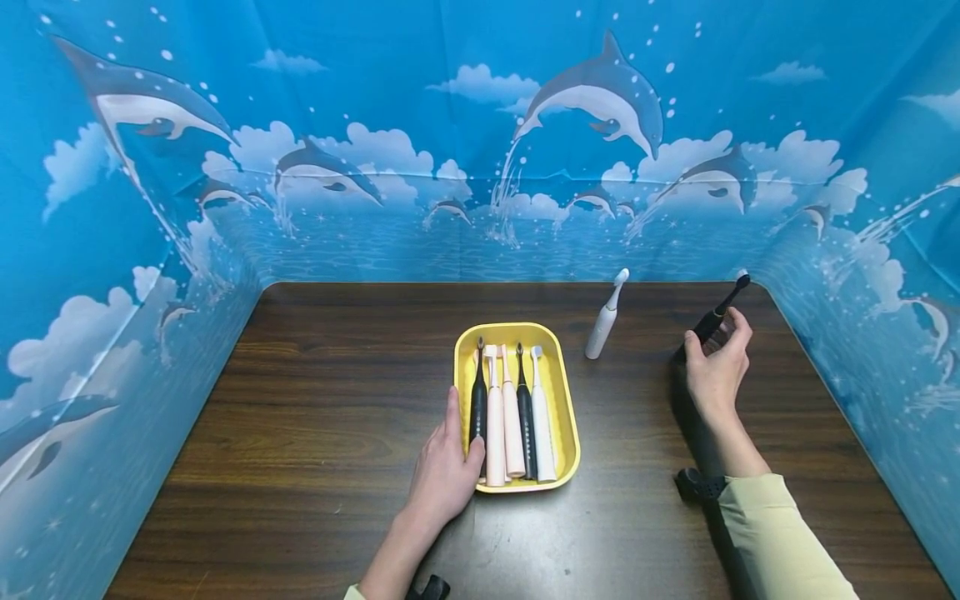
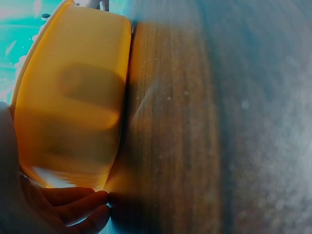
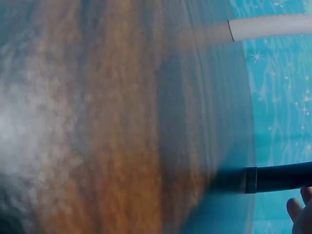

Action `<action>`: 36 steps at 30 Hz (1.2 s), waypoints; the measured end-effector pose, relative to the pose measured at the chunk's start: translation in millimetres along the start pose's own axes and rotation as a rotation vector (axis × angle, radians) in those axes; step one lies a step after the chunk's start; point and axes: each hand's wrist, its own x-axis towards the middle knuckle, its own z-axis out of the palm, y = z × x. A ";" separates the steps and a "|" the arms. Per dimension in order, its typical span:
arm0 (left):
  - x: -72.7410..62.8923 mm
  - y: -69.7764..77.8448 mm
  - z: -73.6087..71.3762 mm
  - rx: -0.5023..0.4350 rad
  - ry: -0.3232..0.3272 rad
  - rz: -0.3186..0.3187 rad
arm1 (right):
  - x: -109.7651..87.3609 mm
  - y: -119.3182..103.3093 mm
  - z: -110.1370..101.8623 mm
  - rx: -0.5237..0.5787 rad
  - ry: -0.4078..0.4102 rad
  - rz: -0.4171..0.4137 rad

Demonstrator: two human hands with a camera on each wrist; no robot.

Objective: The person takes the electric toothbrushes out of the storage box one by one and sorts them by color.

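My right hand [image 1: 717, 367] grips a black electric toothbrush [image 1: 707, 327] near the table's back right corner, head up. In the right wrist view the base of that toothbrush [image 3: 280, 178] shows over the wood with its reflection; whether it touches the table I cannot tell. A white electric toothbrush [image 1: 602, 332] stands upright to its left. My left hand [image 1: 444, 467] holds the left side of a yellow tray [image 1: 573, 433], thumb over the rim by a black toothbrush [image 1: 478, 408]. Beside that one lie pale pink toothbrushes [image 1: 496, 433], another black toothbrush [image 1: 524, 417] and a white toothbrush [image 1: 542, 433].
The dark wooden table [image 1: 322, 417] reaches back to a blue dolphin-print curtain [image 1: 360, 242], which also rises along both sides. Bare wood lies left of the tray and between the tray and my right arm. Dark bands [image 1: 701, 485] sit on my wrists.
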 end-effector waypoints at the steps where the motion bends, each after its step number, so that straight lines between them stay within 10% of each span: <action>1: -0.1 0.2 -0.4 0.001 0.001 0.000 | -0.2 -0.4 0.2 0.019 0.012 -0.004; 14: -0.2 -1.4 -1.1 0.014 0.005 0.009 | -12.8 -47.3 -2.3 0.216 0.180 -0.043; 23: -1.9 -0.3 0.5 0.005 0.004 0.010 | -34.5 -94.0 -4.5 0.567 0.413 -0.157; 36: -2.0 -2.8 3.5 0.027 0.026 0.020 | -116.7 -103.4 50.4 0.497 -0.203 -0.289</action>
